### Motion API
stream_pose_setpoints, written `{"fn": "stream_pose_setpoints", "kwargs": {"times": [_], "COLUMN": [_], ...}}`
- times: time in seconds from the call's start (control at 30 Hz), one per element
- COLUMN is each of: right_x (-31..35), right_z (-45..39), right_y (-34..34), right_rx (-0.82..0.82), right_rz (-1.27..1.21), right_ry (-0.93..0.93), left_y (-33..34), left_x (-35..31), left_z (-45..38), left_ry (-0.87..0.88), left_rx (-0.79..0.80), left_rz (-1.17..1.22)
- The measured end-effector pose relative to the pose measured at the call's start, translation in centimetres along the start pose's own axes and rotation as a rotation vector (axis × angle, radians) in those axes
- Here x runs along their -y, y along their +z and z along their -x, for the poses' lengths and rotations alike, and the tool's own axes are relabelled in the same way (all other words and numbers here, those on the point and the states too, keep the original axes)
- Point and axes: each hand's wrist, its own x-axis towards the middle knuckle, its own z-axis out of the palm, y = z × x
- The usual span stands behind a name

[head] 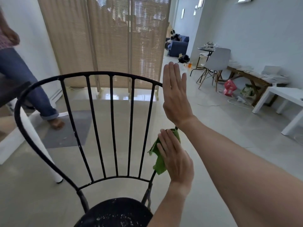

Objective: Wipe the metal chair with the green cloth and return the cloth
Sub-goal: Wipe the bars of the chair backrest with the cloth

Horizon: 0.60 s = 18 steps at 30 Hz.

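Note:
The black metal chair (pixel 113 128) faces away from me, with a curved back of thin vertical bars and a round seat speckled white. My left hand (pixel 176 161) presses the green cloth (pixel 159 163) against the right side rail of the chair back, fingers wrapped over it. Part of the cloth hangs below my palm. My right hand (pixel 175 94) is held flat, fingers straight and together, against the upper right curve of the back rail. It holds nothing.
A person in jeans (pixel 24 89) stands barefoot on a grey mat at the left, beside a white table leg (pixel 49 161). A beige folding screen (pixel 106 38) stands behind the chair. At the right are a grey chair (pixel 214 63), a wooden bench (pixel 249 77) and a white table (pixel 287 97).

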Motion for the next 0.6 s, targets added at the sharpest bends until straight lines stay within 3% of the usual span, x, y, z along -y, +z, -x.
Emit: {"fn": "stream_pose_setpoints", "kwargs": {"times": [0.17, 0.33, 0.4, 0.5, 0.6], "right_x": [0.0, 0.0, -0.1, -0.3, -0.5], "right_z": [0.0, -0.5, -0.6, -0.6, -0.7], "right_y": [0.1, 0.4, 0.8, 0.9, 1.1], "right_rx": [-0.005, -0.029, -0.028, -0.029, -0.027], "right_rz": [0.005, -0.071, -0.110, -0.129, -0.118], "right_ry": [0.005, 0.031, 0.033, 0.021, 0.011], "left_y": [-0.3, -0.8, -0.8, -1.7, -3.8], "left_x": [5.2, 7.4, 6.6, 3.6, 0.2], "left_z": [4.7, 7.1, 6.8, 5.1, 2.5], "left_ry": [0.011, -0.206, -0.234, -0.250, -0.282], "left_rx": [0.095, 0.216, 0.181, 0.159, 0.152], "left_rz": [-0.069, 0.007, -0.022, 0.135, 0.441]}}
